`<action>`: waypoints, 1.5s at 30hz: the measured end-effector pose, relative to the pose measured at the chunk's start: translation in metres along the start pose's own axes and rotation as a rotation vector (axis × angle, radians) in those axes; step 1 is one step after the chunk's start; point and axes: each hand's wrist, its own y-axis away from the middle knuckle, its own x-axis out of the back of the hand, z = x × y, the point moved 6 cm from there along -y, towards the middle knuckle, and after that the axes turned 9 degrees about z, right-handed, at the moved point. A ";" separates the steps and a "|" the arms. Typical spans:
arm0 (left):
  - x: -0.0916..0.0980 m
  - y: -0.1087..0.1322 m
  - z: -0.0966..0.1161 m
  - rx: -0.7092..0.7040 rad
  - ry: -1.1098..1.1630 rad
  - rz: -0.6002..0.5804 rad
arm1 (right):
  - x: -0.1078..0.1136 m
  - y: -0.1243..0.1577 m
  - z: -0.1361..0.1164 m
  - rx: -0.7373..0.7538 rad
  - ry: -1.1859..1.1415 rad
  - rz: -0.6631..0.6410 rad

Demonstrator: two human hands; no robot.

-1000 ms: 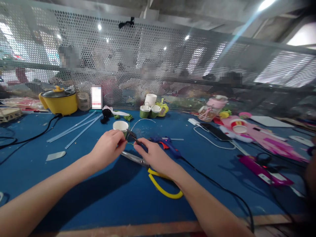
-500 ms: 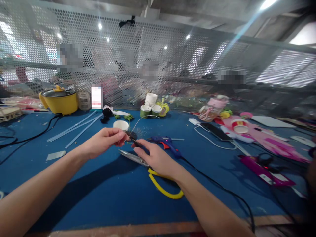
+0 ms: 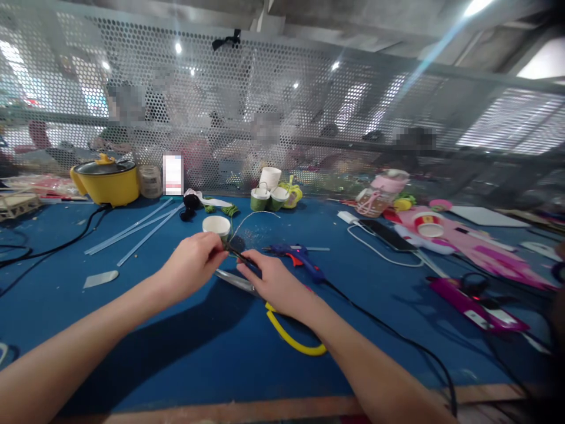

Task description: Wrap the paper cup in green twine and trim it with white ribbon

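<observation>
My left hand (image 3: 192,262) is closed in a pinch at the near end of a thin pale curved wire (image 3: 253,214), which arcs up and right over the table. A bit of green strand shows by the fingertips. My right hand (image 3: 278,280) is closed round a slim dark tool (image 3: 238,254) whose tip reaches the left fingers; its kind is hard to make out. Beneath the right hand lie scissors with yellow handles (image 3: 293,341) and silver blades (image 3: 236,279), partly hidden. Just beyond the left hand stands a white paper cup (image 3: 216,225).
A blue glue gun (image 3: 304,259) lies right of my hands, its black cord trailing to the front edge. Farther back are green-wrapped cups (image 3: 260,200), a yellow pot (image 3: 106,181) and clear glue sticks (image 3: 132,227). A phone (image 3: 388,234) and purple power strip (image 3: 477,303) lie right.
My left hand has turned over, its back now facing up, with its fingers lower and nearer the tool. The wire's far end has dipped slightly. My right hand has shifted slightly left.
</observation>
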 end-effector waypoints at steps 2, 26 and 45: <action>0.005 0.000 0.007 -0.071 -0.148 0.104 | -0.001 -0.001 0.002 -0.014 0.020 0.027; -0.001 -0.002 -0.017 0.147 0.047 0.104 | -0.005 -0.003 0.010 -0.031 0.160 0.083; -0.041 0.019 -0.014 0.599 1.377 -0.479 | 0.005 0.002 -0.009 0.083 -0.187 -0.008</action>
